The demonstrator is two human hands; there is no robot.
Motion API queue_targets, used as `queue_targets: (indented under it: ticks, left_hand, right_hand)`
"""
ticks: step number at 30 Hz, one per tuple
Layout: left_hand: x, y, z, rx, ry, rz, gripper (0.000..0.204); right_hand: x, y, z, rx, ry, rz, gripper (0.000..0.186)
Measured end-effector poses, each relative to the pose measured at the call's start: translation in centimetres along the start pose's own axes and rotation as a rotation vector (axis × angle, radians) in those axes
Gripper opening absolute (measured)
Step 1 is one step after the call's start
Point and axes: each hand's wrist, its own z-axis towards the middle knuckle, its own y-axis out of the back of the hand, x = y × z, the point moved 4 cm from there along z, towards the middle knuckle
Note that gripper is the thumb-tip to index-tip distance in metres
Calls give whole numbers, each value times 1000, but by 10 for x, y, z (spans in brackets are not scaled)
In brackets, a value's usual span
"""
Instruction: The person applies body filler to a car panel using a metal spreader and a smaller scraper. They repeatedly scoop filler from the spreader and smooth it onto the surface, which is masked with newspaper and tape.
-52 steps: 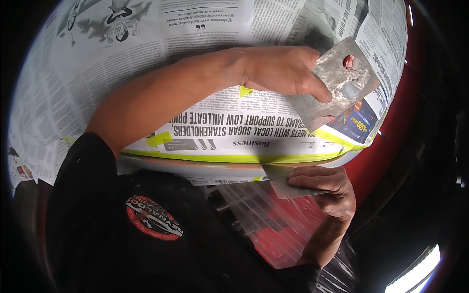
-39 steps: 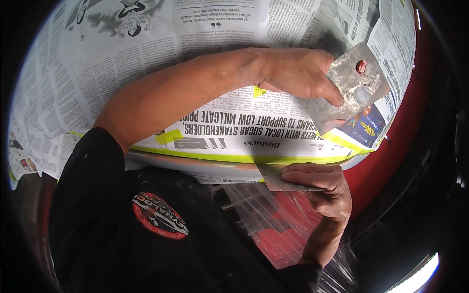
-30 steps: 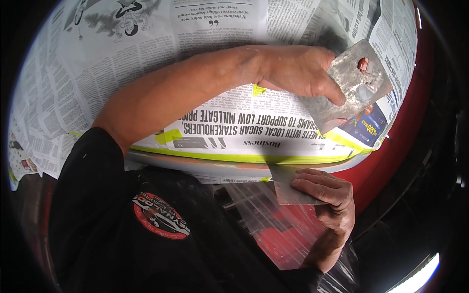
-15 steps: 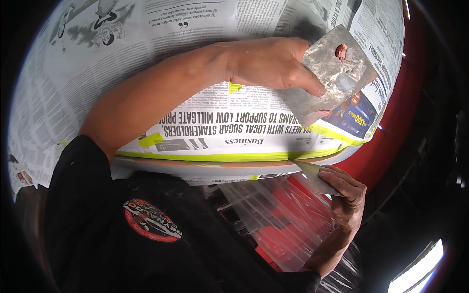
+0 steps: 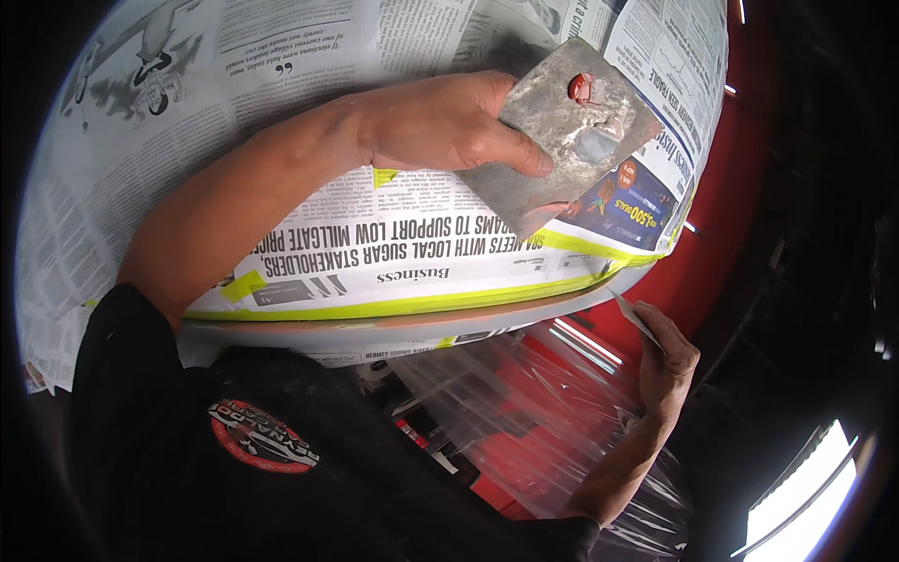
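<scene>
My left hand (image 5: 459,126) grips a square metal plate (image 5: 562,169) by its edge, thumb on top. The plate carries a dab of red paste and smears of grey filler. On the right, my right hand (image 5: 670,361) pinches a thin flat spreader (image 5: 635,318), seen nearly edge-on. Its tip is at the lower edge of a smooth grey curved strip (image 5: 487,317); whether it touches cannot be told. A reddish-brown band of filler runs along part of this strip. Yellow-green masking tape (image 5: 403,306) borders the strip's upper side.
Newspaper sheets (image 5: 309,201) cover the large curved panel above the strip. Below hangs clear plastic film (image 5: 534,421) over a red surface. A glossy red body panel (image 5: 698,244) curves away at the right, and a bright light (image 5: 801,496) shines at lower right.
The spreader has slid rightward along the strip and turned from broadside to nearly edge-on. The whole view has shifted; my left hand keeps the plate over the same part of the newspaper.
</scene>
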Motion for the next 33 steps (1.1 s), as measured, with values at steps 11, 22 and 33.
queue_targets:
  ticks: [11, 22, 33]
  left_hand:
    - [3, 3, -2, -8, 21, 14, 44]
    - [0, 2, -2, -11, 17, 25, 43]
    - [2, 2, 1, -1, 29, 37, 44]
  right_hand:
    - [29, -2, -10, 17, 56, -494, 39]
    - [16, -45, -16, 177, 226, -587, 52]
    - [28, -58, -10, 244, 150, -544, 53]
